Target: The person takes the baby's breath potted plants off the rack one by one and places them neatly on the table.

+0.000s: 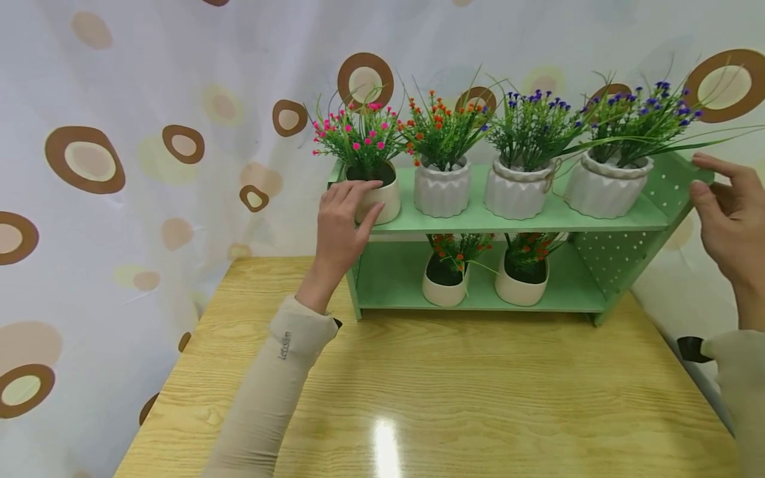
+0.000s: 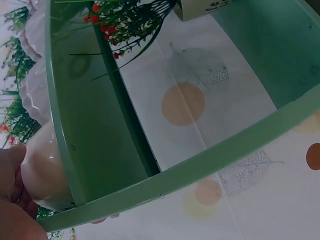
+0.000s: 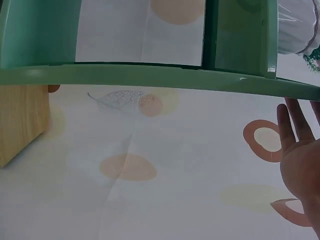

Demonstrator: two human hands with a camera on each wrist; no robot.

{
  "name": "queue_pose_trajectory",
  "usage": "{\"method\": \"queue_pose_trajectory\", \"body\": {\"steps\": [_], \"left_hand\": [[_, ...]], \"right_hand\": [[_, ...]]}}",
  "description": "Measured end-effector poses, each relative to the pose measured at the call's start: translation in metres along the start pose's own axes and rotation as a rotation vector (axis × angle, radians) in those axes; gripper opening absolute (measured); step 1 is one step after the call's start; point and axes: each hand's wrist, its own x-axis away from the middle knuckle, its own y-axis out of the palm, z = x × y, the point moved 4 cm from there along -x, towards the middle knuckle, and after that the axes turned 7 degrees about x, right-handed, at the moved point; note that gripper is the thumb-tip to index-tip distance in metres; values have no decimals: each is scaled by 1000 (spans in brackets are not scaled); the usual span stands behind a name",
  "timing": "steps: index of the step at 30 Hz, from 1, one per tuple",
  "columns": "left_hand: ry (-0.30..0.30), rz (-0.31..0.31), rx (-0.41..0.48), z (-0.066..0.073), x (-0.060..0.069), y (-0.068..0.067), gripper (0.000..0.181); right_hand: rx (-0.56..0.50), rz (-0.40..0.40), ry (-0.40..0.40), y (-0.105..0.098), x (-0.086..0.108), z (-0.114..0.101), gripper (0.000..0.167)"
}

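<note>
My left hand is at the left end of a green two-tier shelf, its fingers and thumb bent round the cream pot with pink flowers. In the left wrist view that hand touches the pot beside the shelf's side; some fingers are hidden. At the other end, my right hand has its thumb and a finger at the top corner of the side panel. The right wrist view shows this hand with fairly straight fingers reaching the panel's edge.
Three ribbed white pots, one with orange flowers and two with purple flowers, share the top tier. Two cream pots with red flowers stand below. The shelf rests at the back of a wooden table, before a patterned cloth.
</note>
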Motion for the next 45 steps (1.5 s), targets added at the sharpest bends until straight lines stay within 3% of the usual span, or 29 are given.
{"method": "queue_pose_trajectory", "body": {"steps": [4, 11, 20, 27, 36, 45], "left_hand": [[-6, 15, -7, -1, -2, 3, 25], [-3, 45, -13, -1, -5, 3, 22], [-3, 34, -19, 1, -7, 3, 22], [19, 25, -17, 2, -8, 2, 22], [55, 7, 20, 4, -3, -2, 21], [85, -5, 62, 16, 4, -10, 21]], "right_hand": [[-10, -10, 44, 0, -1, 2, 43], [-55, -3, 51, 1, -5, 0, 43], [-4, -25, 112, 2, -4, 3, 44], [5, -16, 110, 1, -3, 4, 44], [27, -39, 152, 2, -1, 4, 45], [23, -39, 145, 1, 1, 6, 45]]}}
